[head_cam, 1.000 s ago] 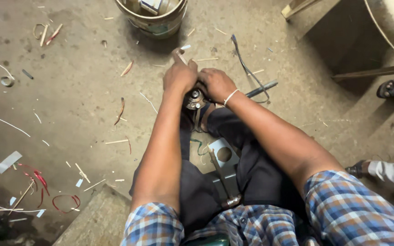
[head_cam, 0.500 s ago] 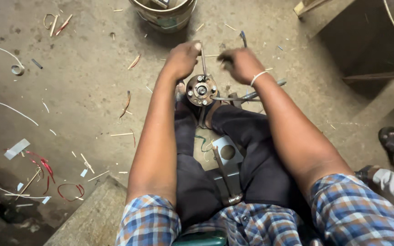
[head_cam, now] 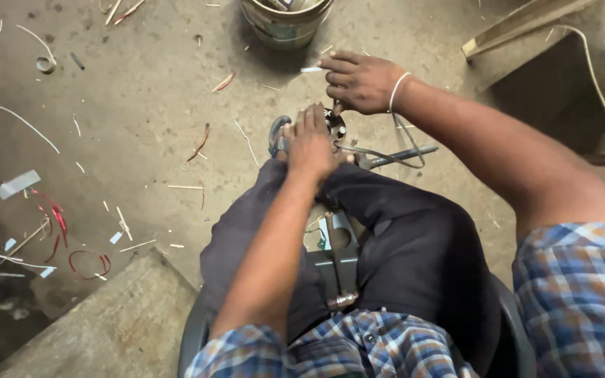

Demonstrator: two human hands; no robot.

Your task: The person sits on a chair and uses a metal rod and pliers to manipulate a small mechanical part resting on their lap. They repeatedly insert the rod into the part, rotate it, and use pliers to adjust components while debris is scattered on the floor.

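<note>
I sit with my legs drawn up, and a round metal motor part (head_cam: 335, 126) rests on the floor at my feet. My left hand (head_cam: 308, 142) presses down on top of it, fingers spread over it. My right hand (head_cam: 360, 81), with a white band at the wrist, is closed around a thin tool whose tip meets the part's far edge. Most of the part is hidden under my left hand. A dark metal rod (head_cam: 400, 155) and thin wires (head_cam: 406, 133) lie just right of the part.
A bucket (head_cam: 285, 26) stands on the concrete floor straight ahead. Wire scraps, red wire (head_cam: 82, 262) and tape bits litter the floor at left. A concrete block (head_cam: 106, 325) lies near my left knee. A metal bracket (head_cam: 337, 241) sits between my legs. A wooden plank (head_cam: 519, 24) is upper right.
My left hand has shifted from beside the part onto its top. My right hand moved up and left, closing on the tool at the part's far edge. The view has tilted.
</note>
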